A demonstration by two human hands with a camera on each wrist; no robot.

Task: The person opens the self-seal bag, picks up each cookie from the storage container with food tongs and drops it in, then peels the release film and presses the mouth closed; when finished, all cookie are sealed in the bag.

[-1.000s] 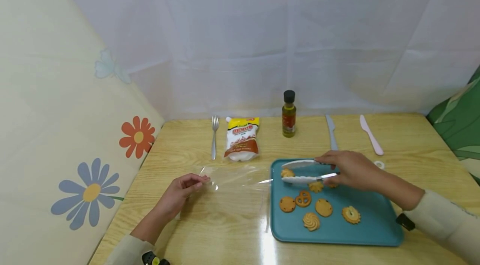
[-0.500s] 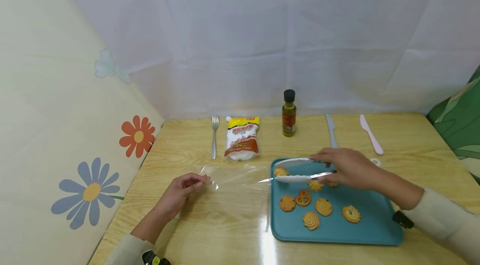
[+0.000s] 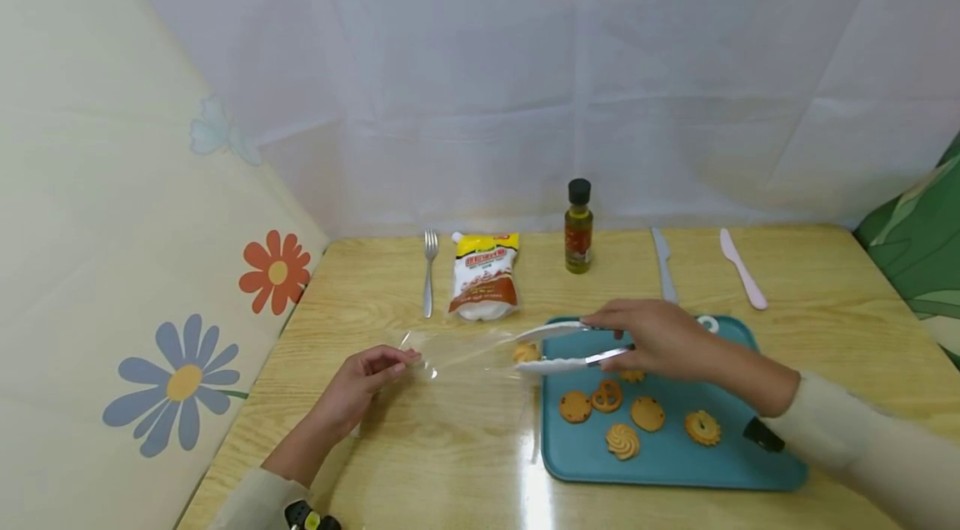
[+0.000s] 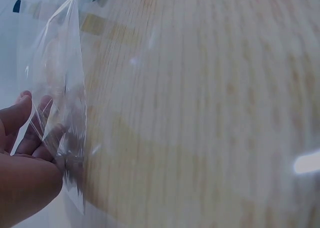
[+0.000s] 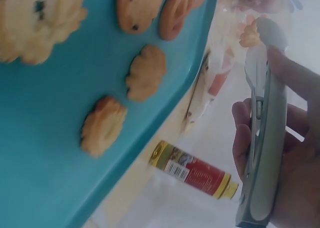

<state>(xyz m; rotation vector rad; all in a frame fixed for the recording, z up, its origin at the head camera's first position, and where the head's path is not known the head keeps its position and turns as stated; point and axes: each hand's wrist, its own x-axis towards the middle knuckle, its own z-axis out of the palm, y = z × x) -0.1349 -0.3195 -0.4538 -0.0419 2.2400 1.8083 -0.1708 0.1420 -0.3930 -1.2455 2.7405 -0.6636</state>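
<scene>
My right hand (image 3: 652, 338) grips white tongs (image 3: 558, 349) that pinch a small cookie (image 3: 526, 352) at the mouth of a clear plastic bag (image 3: 468, 355). The tongs (image 5: 261, 118) and the cookie (image 5: 248, 34) also show in the right wrist view. My left hand (image 3: 360, 384) pinches the bag's left edge; in the left wrist view its fingers (image 4: 27, 138) hold the clear film (image 4: 62, 103). A teal tray (image 3: 738, 451) right of the bag carries several cookies (image 3: 622, 417).
Along the table's far edge lie a fork (image 3: 429, 272), a sauce pouch (image 3: 485, 276), an oil bottle (image 3: 577, 227), a grey knife (image 3: 663, 265) and a pink knife (image 3: 742, 269). A flowered cloth wall (image 3: 150, 263) rises on the left.
My right hand has carried the tongs and the pinched cookie left, off the tray to the bag's mouth. The left hand has stayed put on the bag.
</scene>
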